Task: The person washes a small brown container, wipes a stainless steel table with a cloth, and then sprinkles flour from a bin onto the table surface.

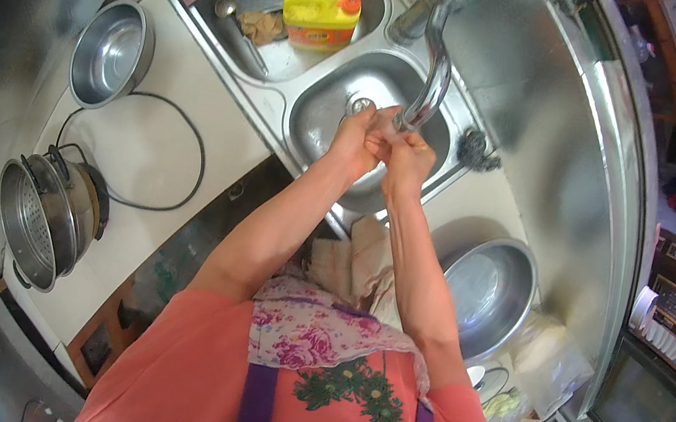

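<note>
Both hands meet over the right basin of a steel double sink (307,129), just under the mouth of the chrome faucet (437,84). My left hand (355,145) is closed, its fingers bent toward the other hand. My right hand (409,162) is closed as well, its fingertips touching the left ones. Something pale and pinkish shows between the fingers below the spout; whether it is a held thing, skin or water I cannot make out. Beyond the left hand lies the drain strainer (360,106). A dark scouring pad (479,150) rests on the sink's right rim.
A yellow bottle with an orange cap (321,20) stands in the left basin beside a ladle (227,8). Steel basins (112,54) (487,296) sit on the counters at both sides. Stacked steamer pots (38,221) and a black cable (197,177) are at the left.
</note>
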A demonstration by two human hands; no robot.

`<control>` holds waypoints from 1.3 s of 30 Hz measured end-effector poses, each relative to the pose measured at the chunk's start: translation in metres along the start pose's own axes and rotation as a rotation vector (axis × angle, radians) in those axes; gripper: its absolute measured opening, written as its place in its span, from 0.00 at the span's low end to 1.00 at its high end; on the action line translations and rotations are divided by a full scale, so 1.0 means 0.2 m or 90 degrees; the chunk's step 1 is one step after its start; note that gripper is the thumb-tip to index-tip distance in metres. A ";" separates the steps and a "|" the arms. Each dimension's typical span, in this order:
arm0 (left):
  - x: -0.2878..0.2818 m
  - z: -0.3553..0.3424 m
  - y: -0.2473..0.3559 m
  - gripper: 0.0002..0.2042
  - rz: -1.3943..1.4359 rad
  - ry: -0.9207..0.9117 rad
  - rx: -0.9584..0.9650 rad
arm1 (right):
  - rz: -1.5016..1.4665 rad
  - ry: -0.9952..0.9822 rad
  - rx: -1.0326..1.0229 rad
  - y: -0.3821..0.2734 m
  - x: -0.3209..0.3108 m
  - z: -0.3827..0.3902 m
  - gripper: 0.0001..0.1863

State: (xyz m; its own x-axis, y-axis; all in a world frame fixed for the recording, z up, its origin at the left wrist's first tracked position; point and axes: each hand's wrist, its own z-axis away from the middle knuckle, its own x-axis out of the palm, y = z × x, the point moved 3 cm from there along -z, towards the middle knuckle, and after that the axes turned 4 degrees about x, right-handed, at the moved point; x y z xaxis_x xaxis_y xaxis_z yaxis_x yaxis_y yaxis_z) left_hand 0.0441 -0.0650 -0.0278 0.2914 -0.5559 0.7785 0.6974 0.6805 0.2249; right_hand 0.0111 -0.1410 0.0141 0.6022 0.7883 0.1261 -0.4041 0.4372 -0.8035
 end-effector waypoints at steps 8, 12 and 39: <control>0.10 -0.01 0.03 0.14 0.093 -0.023 0.052 | 0.483 0.049 -0.810 -1.01 0.42 0.16 0.20; 0.15 0.04 0.05 0.16 0.068 0.049 0.054 | 0.692 -0.057 -0.839 -1.00 0.58 0.05 0.20; -0.01 -0.62 0.76 0.26 0.288 0.024 0.317 | 0.778 -0.151 -0.113 -0.42 0.91 -1.14 0.15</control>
State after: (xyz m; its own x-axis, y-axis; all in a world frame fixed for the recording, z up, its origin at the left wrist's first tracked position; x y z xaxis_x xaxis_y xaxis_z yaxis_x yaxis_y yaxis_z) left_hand 0.2315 -0.0193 -0.0681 0.5125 -0.1739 0.8409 0.1181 0.9843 0.1315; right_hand 0.3120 -0.1343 -0.0282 -0.2456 0.7022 -0.6683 -0.5002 -0.6824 -0.5331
